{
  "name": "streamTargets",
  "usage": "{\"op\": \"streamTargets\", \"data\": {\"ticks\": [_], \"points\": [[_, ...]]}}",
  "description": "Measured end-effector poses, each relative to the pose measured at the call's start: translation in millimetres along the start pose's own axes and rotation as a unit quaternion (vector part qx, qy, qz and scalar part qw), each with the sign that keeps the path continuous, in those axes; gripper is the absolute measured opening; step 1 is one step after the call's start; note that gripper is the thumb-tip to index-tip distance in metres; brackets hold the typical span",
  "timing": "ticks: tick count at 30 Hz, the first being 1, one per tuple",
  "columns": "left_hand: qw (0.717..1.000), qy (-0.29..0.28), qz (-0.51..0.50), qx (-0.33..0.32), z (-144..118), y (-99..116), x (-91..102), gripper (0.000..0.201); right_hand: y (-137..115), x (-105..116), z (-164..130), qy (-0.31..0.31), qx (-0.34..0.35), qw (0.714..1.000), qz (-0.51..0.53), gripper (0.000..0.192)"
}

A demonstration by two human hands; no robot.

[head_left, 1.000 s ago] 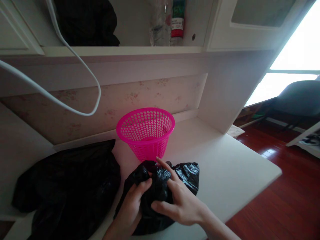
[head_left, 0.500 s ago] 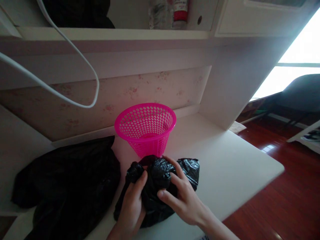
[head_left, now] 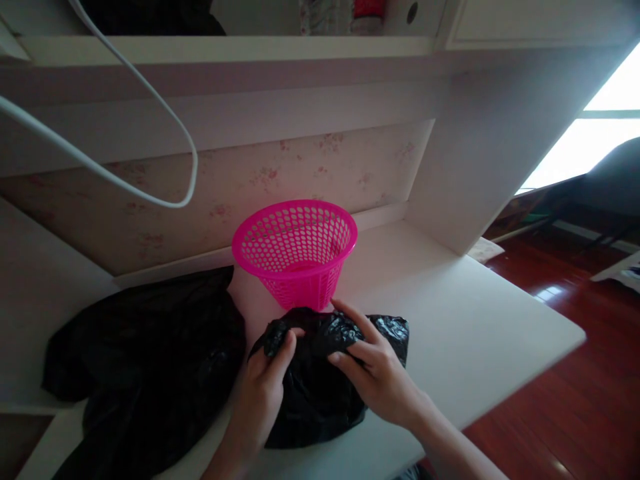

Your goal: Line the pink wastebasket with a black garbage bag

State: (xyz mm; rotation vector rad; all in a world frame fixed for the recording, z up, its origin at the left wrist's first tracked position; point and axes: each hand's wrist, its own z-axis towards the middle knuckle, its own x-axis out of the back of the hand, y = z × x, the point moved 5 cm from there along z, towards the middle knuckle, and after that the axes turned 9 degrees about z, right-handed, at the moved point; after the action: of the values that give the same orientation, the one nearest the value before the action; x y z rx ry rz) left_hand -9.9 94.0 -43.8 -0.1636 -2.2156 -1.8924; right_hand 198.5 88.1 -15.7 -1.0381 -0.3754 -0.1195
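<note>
Black, thin, glossy plastic bag (head_left: 320,407) lies on the white tabletop (head_left: 465,320), just in front of the basket, its film puckered into small, shiny creases. The left hand (head_left: 265,383) is clamped on it, thumb and fingers pinching a tight, crumpled knob of the film. The right hand (head_left: 380,370) is closed around a looser, rounded wad of the same plastic, its index finger reaching along the top towards the basket and its thumb pressed in below. Between the 2 hands the film sinks into a dark, slack fold, and a flat, wrinkled corner catches the light beyond the right hand.

The basket (head_left: 300,293) is bright pink plastic, round and tapering to a narrower base, with a smooth, solid rim and walls pierced by rows of holes. To the left, a larger black bag (head_left: 165,373) spreads in soft, duller folds over the tabletop. Behind stands a panel (head_left: 270,183) with a pale, floral surface in faded reds. A smooth white cord (head_left: 195,167) hangs in 1 rounded loop at upper left, and at right the reddish floor (head_left: 555,413) has a polished, boarded look
</note>
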Motion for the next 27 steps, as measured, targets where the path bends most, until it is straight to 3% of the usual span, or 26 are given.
{"op": "streamTargets", "data": {"ticks": [3,5,8,12,15,18,21,24,27], "points": [[0.991,0.083,0.096,-0.045,5,15,15.4,0.059,-8,18,-3,-0.003,-0.014,1.0,0.015,0.04],[0.978,0.157,0.135,-0.038,10,12,31.8,0.06,-5,32,-11,-0.015,-0.047,0.998,0.049,0.034],[0.956,0.255,0.144,-0.011,20,-10,57.9,0.055,13,55,-31,0.02,-0.11,0.986,0.127,0.027],[0.946,0.296,0.13,0.016,28,-43,70.5,0.055,42,77,-63,0.079,-0.172,0.963,0.191,0.031],[0.953,0.284,0.1,0.026,27,-53,60.2,0.058,53,89,-80,0.132,-0.225,0.938,0.227,0.031],[0.967,0.244,0.062,0.029,22,-49,45.1,0.065,61,96,-88,0.177,-0.242,0.917,0.265,0.039],[0.977,0.213,0.024,0.013,15,-43,40.4,0.075,70,84,-86,0.123,-0.181,0.929,0.299,0.066],[0.989,0.146,-0.018,-0.022,11,-51,44.1,0.09,86,58,-76,0.029,-0.154,0.96,0.232,0.109],[0.998,0.045,-0.013,-0.046,5,-74,47.8,0.092,97,41,-58,-0.019,-0.186,0.977,0.106,0.116]]}}
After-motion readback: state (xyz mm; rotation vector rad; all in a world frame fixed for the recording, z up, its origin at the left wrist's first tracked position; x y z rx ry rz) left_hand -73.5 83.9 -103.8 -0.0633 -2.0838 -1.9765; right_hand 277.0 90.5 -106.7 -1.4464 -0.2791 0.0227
